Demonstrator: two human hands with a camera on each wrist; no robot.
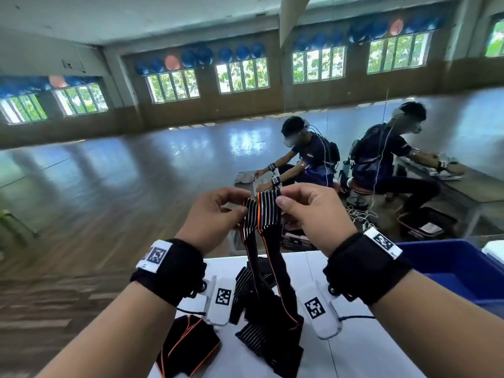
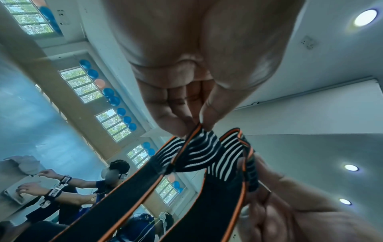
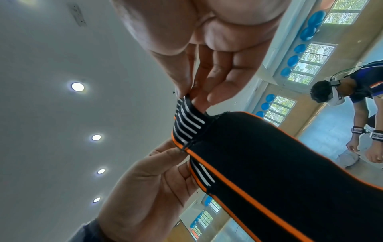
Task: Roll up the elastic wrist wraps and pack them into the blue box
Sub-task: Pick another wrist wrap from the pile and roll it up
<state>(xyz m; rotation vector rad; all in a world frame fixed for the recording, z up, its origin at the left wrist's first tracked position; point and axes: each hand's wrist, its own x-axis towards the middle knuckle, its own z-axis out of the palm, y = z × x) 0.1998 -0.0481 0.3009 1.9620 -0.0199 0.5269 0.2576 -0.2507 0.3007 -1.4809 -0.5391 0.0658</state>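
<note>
Both hands are raised above the white surface (image 1: pixel 354 347). The left hand (image 1: pixel 215 214) pinches the striped end of one black, orange-edged wrist wrap (image 1: pixel 249 214) between thumb and fingers (image 2: pixel 172 121); the right hand (image 1: pixel 313 214) pinches the striped end beside it (image 1: pixel 268 211). The wrap hangs down to more wraps (image 1: pixel 188 345) lying on the surface. The blue box (image 1: pixel 447 266) sits at the right.

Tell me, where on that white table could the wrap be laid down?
Bare white table shows on the right, between the black wrap pile and the blue box. The middle and left are crowded: the pile, plus another wrap near the left edge. Both hands pinch a wrap above.
</note>
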